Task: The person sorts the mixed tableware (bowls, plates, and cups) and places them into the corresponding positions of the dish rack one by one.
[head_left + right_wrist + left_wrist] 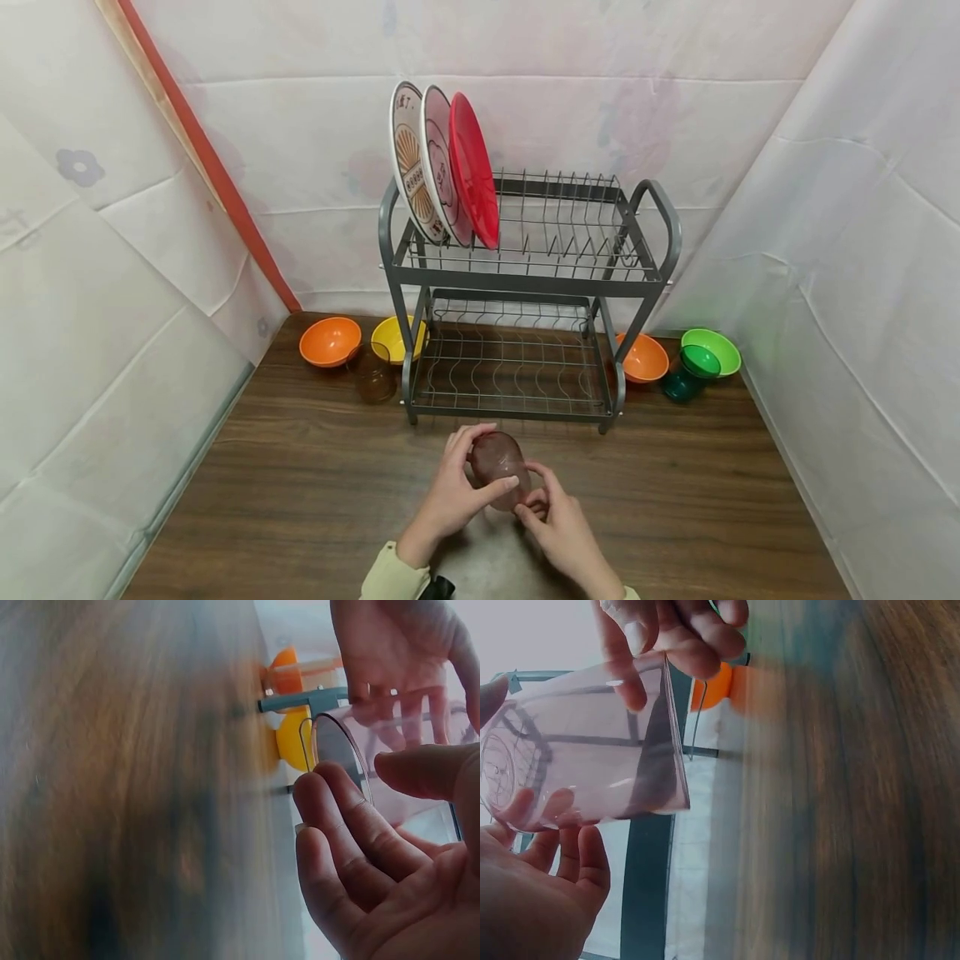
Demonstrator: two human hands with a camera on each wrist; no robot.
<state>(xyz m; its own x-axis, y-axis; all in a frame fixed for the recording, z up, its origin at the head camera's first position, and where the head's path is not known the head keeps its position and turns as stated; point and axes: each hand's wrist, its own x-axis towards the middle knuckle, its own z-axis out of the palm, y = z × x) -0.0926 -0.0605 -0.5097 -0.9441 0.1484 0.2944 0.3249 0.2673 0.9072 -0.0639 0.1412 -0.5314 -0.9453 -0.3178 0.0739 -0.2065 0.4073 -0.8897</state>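
- Dark wooden tabletop [300,483] spreads below, with pale flowered cloth [675,100] behind it and at both sides.
- Over its near middle, in front of the rack, a see-through pink cup [497,454] is held up clear of the wood, mouth downward and base up.
- Left hand [450,493]: its fingers and thumb are curled round the cup's side, toward the base.
- Right hand [567,532]: its thumb and fingers pinch the cup close to the rim.
- Beyond the cup stands a grey two-level dish rack [525,286].
- At the left end of its top level, three plates stand on edge side by side: an orange-patterned plate [409,154], a pink-patterned plate [441,162] and a red plate [474,175].
- Left of the rack sit an orange bowl [328,342] and a yellow bowl [388,335], a brown see-through cup [375,379] in front of them.
- On the right are another orange bowl [647,360], a light green bowl [727,352] and a dark green cup [681,386] before it.
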